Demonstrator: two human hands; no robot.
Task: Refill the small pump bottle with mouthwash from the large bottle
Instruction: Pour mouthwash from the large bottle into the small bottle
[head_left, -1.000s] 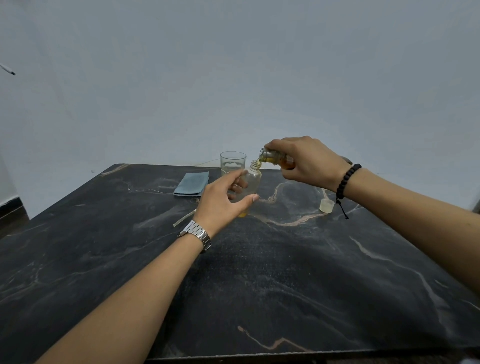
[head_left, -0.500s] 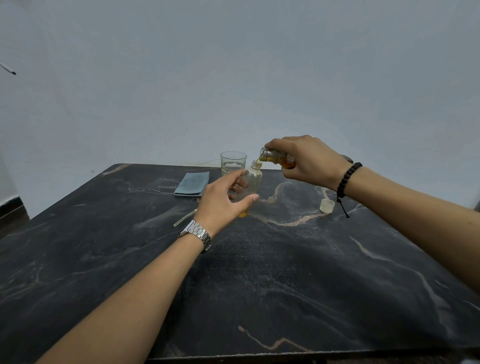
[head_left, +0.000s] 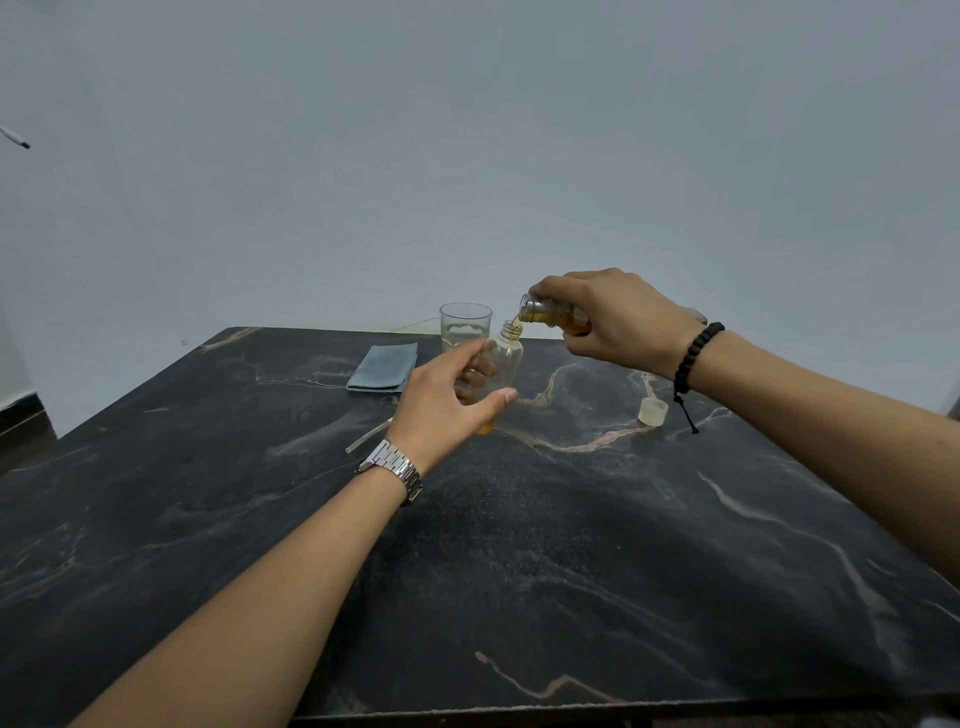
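Pouring: right hand (head_left: 613, 317) grips amber bottle (head_left: 550, 314) tipped near-horizontal, mouth touching or just above neck of upright clear bottle (head_left: 501, 364), gripped by left hand (head_left: 447, 400) on table (head_left: 571, 545); stream falls straight down.

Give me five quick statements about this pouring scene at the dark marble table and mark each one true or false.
1. The right hand tilts a bottle of amber liquid over the clear upright plastic bottle. True.
2. The left hand lies flat on the dark marble table. False: it holds the upright bottle.
3. The folded blue cloth lies left of the clear drinking glass. True.
4. The upright bottle is full. False: only a little amber liquid shows at its base.
5. The small translucent cap is on the upright bottle. False: it sits on the table.
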